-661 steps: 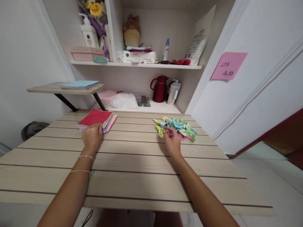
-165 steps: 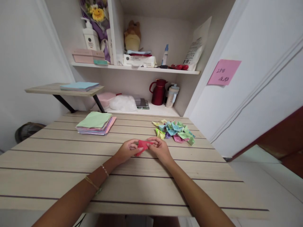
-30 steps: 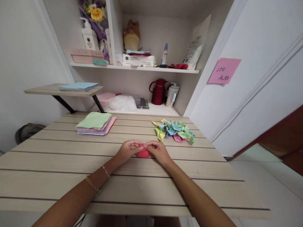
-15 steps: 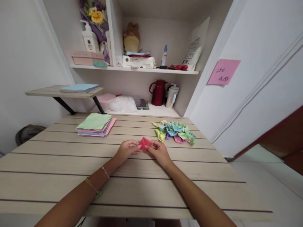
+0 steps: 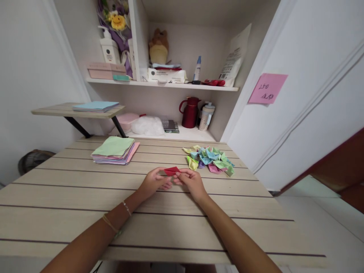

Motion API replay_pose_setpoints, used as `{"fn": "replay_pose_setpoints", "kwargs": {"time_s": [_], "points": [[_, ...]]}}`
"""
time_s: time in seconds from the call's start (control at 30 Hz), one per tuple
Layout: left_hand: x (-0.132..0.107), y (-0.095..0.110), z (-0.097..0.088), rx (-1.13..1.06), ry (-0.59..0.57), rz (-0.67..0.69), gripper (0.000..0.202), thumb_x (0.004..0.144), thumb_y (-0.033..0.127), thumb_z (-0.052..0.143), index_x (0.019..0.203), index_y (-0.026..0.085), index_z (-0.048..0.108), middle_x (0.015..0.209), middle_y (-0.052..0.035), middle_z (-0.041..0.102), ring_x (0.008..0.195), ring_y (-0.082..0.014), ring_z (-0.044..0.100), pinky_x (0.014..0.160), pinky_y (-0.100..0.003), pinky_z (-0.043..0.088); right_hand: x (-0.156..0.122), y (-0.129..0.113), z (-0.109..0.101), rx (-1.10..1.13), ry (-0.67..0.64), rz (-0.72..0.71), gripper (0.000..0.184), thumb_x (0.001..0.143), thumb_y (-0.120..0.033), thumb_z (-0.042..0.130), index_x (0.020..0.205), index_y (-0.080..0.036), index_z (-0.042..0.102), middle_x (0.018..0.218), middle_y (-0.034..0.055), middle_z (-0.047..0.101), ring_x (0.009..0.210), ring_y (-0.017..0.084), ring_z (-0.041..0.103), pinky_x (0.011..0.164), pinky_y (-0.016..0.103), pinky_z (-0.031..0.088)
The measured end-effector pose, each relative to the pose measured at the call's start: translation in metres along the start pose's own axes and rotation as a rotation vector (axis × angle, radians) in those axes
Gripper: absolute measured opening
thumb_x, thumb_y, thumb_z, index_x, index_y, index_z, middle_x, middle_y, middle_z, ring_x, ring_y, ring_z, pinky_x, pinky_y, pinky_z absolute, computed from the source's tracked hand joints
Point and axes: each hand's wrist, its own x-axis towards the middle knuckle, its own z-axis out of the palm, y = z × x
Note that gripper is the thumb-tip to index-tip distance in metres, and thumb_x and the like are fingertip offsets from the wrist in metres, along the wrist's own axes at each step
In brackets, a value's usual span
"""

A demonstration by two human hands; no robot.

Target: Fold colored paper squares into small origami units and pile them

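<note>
1. A small, red, pointed piece of folded paper (image 5: 171,171) is held at the frame's center, its right end pinched between the right hand's (image 5: 193,184) thumb and fingers.
2. The left hand (image 5: 150,182) curls loosely at the left tip; whether it grips cannot be told.
3. Likely light, crisp and easily crushed, the paper suits gentle fingertip holds along folded edges.

Around the left wrist (image 5: 132,200) goes a thin, pale bracelet (image 5: 127,208) that looks like it has tiny beads. A bit farther up the left arm (image 5: 91,237) is a yellow string band (image 5: 110,223), and it has a little green bit (image 5: 117,233) that is too blurry to see well. The left hand (image 5: 152,182), the right hand (image 5: 193,184) and the slim right arm (image 5: 227,223) are all bare.
</note>
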Motion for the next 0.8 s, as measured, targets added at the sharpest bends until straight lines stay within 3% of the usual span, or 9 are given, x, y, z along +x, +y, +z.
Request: {"fn": "replay_pose_setpoints", "kwargs": {"time_s": [0.1, 0.23, 0.47, 0.63, 0.8], "points": [[-0.0013, 0.0006, -0.0002, 0.005, 0.023, 0.092, 0.050, 0.063, 0.031, 0.069, 0.107, 0.014, 0.053, 0.069, -0.0081, 0.070, 0.061, -0.0195, 0.066, 0.060, -0.031, 0.052, -0.0005, -0.0022, -0.0019, -0.091, -0.023, -0.085, 0.028, 0.061, -0.036, 0.070, 0.080, -0.016, 0.067, 0.075, 0.0076, 0.070, 0.067, 0.020, 0.066, 0.068, 0.035, 0.052], [-0.0002, -0.0020, -0.0021, -0.030, 0.061, 0.192, 0.027, 0.063, 0.030, 0.069, 0.081, 0.012, 0.064, 0.077, -0.0095, 0.070, 0.072, -0.0210, 0.066, 0.071, -0.033, 0.051, -0.0010, -0.0027, -0.0029, -0.223, -0.044, -0.136, 0.023, 0.062, -0.035, 0.069, 0.077, -0.018, 0.068, 0.073, 0.0068, 0.070, 0.070, 0.021, 0.065, 0.066, 0.033, 0.051], [0.0029, -0.0014, -0.0042, 0.158, 0.132, 0.403, 0.014, 0.062, 0.026, 0.070, 0.068, 0.015, 0.066, 0.084, -0.0078, 0.066, 0.081, -0.0182, 0.061, 0.078, -0.029, 0.047, -0.0005, -0.0018, -0.0015, -0.301, -0.035, -0.124, 0.020, 0.063, -0.036, 0.069, 0.068, -0.017, 0.065, 0.068, 0.0053, 0.067, 0.066, 0.018, 0.062, 0.060, 0.028, 0.048], [0.0012, 0.0002, -0.0013, 0.073, 0.092, 0.274, 0.034, 0.060, 0.024, 0.071, 0.090, 0.015, 0.060, 0.067, -0.0005, 0.062, 0.063, -0.0115, 0.059, 0.064, -0.023, 0.047, -0.0013, -0.0015, -0.0011, -0.219, -0.035, -0.124, 0.025, 0.063, -0.032, 0.070, 0.081, -0.017, 0.061, 0.066, 0.0022, 0.065, 0.061, 0.015, 0.061, 0.057, 0.025, 0.047], [0.0007, -0.0012, -0.0009, 0.115, 0.041, 0.197, 0.024, 0.061, 0.028, 0.070, 0.077, 0.012, 0.064, 0.067, -0.0041, 0.065, 0.060, -0.0127, 0.059, 0.057, -0.022, 0.047, -0.0014, -0.0003, -0.0022, -0.239, -0.118, -0.058, 0.024, 0.063, -0.034, 0.069, 0.076, -0.015, 0.063, 0.065, 0.0035, 0.066, 0.058, 0.014, 0.060, 0.056, 0.025, 0.047]]}}
